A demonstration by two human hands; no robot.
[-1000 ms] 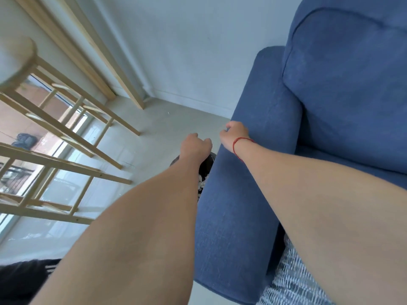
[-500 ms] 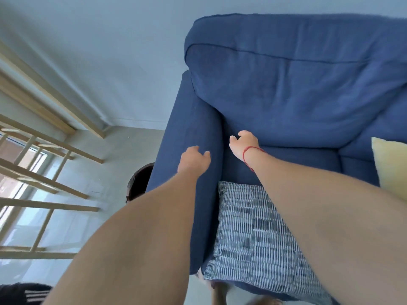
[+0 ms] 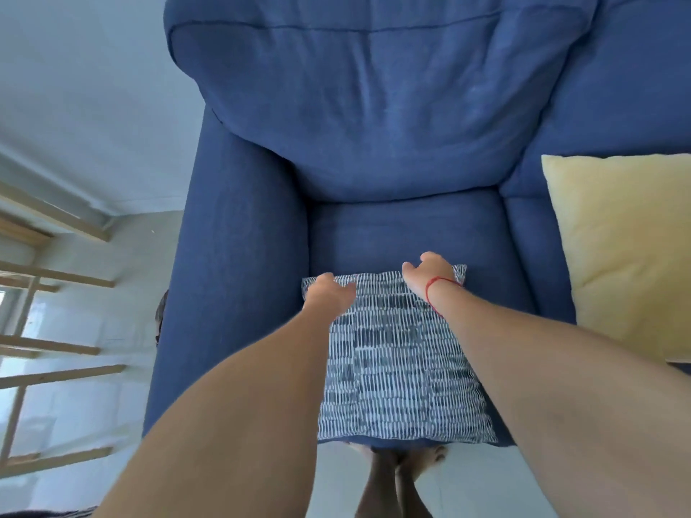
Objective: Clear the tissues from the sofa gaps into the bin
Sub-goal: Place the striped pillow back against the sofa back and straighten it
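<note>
on blue sofa point(image 3: 392, 117), patterned cushion point(image 3: 396, 368) under both hands

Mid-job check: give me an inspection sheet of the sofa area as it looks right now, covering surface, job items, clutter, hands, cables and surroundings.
Surface: blue sofa, seat cushion mostly covered by a patterned cushion.
Job's things: no tissues seen; only a dark sliver of the bin shows past the sofa's arm.
Clutter: yellow cushion lying on the next seat, to the right.
Hands: left hand and right hand both at the far edge of the patterned cushion, fingers curled over it; firm grip cannot be confirmed. Red string on the right wrist.
Cables: nothing seen.
Surroundings: pale floor, wooden frame to the left, white wall behind.
</note>
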